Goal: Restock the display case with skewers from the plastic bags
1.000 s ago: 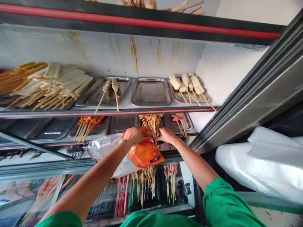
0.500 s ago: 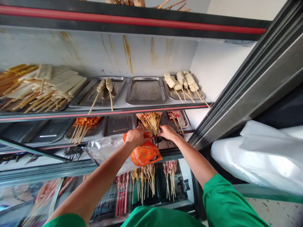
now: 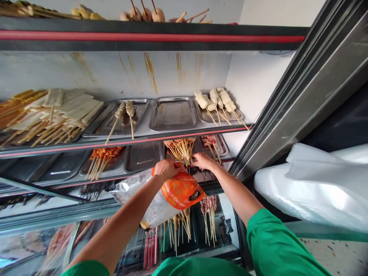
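My left hand is closed on the upper edge of a clear plastic bag with an orange printed panel. The bag hangs in front of the lower shelf. To the right, my right hand has its fingers bent together beside the stick ends of a bundle of meat skewers. What its fingertips grip, if anything, is hidden. The skewers lie on a tray with their sticks pointing toward me, between and just behind both hands.
On the shelf above stand metal trays, one with white skewers. Flat pale skewers are piled at left. Red-coated skewers and sliced-meat skewers flank the hands. A metal door frame and white plastic wrapping are at right.
The bag hangs fuller and lower, with more of its orange panel facing me. Both hands have stayed by the skewer bundle. The camera view has shifted slightly upward.
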A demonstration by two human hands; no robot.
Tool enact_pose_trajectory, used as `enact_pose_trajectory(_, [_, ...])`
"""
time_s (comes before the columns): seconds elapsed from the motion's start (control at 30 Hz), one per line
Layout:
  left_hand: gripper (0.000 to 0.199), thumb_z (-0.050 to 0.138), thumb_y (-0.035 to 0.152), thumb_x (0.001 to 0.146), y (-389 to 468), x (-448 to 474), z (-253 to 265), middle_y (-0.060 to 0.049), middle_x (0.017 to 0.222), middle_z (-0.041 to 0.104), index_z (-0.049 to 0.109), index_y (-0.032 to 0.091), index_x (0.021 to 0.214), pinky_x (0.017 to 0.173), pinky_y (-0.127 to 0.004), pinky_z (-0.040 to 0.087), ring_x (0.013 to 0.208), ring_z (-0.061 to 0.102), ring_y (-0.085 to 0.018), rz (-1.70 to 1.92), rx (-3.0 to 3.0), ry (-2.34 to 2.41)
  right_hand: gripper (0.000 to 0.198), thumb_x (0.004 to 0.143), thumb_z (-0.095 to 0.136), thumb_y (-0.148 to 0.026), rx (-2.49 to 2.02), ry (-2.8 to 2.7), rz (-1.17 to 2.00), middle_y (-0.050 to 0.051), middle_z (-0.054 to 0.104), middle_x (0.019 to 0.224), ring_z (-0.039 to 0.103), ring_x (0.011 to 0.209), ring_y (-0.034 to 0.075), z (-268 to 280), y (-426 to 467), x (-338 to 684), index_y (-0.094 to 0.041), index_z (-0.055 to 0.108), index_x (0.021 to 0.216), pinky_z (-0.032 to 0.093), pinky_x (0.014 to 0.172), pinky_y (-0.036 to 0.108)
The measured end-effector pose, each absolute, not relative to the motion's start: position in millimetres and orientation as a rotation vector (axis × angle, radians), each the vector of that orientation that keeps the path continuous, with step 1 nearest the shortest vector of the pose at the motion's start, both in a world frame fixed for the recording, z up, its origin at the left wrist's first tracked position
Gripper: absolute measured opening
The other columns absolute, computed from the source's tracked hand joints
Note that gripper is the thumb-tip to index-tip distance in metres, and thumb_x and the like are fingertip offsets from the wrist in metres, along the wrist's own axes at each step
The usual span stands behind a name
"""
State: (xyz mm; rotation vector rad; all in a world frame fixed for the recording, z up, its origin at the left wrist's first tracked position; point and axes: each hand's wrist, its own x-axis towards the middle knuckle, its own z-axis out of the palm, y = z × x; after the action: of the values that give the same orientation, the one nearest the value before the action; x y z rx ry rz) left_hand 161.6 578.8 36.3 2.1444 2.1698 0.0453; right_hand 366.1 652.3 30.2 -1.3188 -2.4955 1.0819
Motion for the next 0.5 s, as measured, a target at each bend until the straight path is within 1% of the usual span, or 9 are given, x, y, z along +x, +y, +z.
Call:
enact_pose_trajectory(0.07, [0.059, 0.041, 0.07, 0.078, 576.5, 161.4, 32.9, -0.011, 0.089, 0.062, 0.064, 0.016, 0.083, 0.063, -0.034, 0.046, 0.081, 0.061, -0.028, 0.074, 2.192, 2.191, 0.023, 0.079, 0.059, -0.03, -1.313, -2.492, 1.048, 0.001, 0.061, 0.059, 0.054, 0.04, 0.01, 28.9, 649.8, 366.6, -0.013, 0.061, 0.094, 0.035, 0.039, 0.017])
enact_pose_trajectory(0.13, [0.056, 0.044, 0.068, 0.078, 572.5, 161.1, 30.3, -0.01, 0.092, 0.061, 0.064, 0.016, 0.082, 0.062, -0.032, 0.045, 0.079, 0.061, -0.026, 0.109, 2.199, 2.214, 0.027, 0.08, 0.059, -0.031, -1.309, -2.5, 0.96, 0.001, 0.064, 0.064, 0.055, 0.042, 0.01, 28.6, 647.1, 366.8, -0.013, 0.061, 0.1, 0.037, 0.043, 0.017])
enact_pose_trajectory(0.27, [0.046, 0.047, 0.059, 0.081, 566.4, 159.6, 27.0, -0.009, 0.093, 0.06, 0.063, 0.016, 0.082, 0.064, -0.03, 0.045, 0.08, 0.06, -0.023, 0.16, 2.222, 2.216, 0.035, 0.079, 0.062, -0.034, -1.362, -2.495, 0.738, 0.003, 0.067, 0.075, 0.06, 0.052, 0.01, 29.7, 642.0, 365.3, -0.013, 0.061, 0.107, 0.039, 0.051, 0.018])
enact_pose_trajectory(0.37, [0.043, 0.047, 0.056, 0.082, 568.4, 158.5, 26.1, -0.009, 0.094, 0.061, 0.064, 0.016, 0.086, 0.064, -0.029, 0.044, 0.082, 0.06, -0.023, 0.152, 2.229, 2.181, 0.039, 0.078, 0.062, -0.038, -1.454, -2.487, 0.71, 0.004, 0.068, 0.08, 0.062, 0.057, 0.012, 32.4, 636.9, 363.1, -0.014, 0.061, 0.109, 0.04, 0.054, 0.019])
enact_pose_trajectory(0.43, [0.045, 0.047, 0.058, 0.081, 572.2, 158.5, 26.0, -0.01, 0.093, 0.061, 0.065, 0.017, 0.088, 0.065, -0.029, 0.045, 0.084, 0.06, -0.024, 0.125, 2.215, 2.158, 0.043, 0.075, 0.064, -0.043, -1.481, -2.495, 0.679, 0.005, 0.069, 0.083, 0.065, 0.066, 0.015, 34.6, 632.9, 360.8, -0.015, 0.06, 0.107, 0.043, 0.058, 0.02])
enact_pose_trajectory(0.5, [0.048, 0.048, 0.06, 0.079, 575.9, 159.6, 25.8, -0.011, 0.094, 0.062, 0.065, 0.016, 0.091, 0.066, -0.028, 0.045, 0.086, 0.06, -0.026, 0.092, 2.193, 2.144, 0.048, 0.071, 0.065, -0.05, -1.526, -2.483, 0.601, 0.007, 0.069, 0.088, 0.066, 0.079, 0.019, 35.7, 629.3, 357.0, -0.015, 0.061, 0.104, 0.045, 0.065, 0.022])
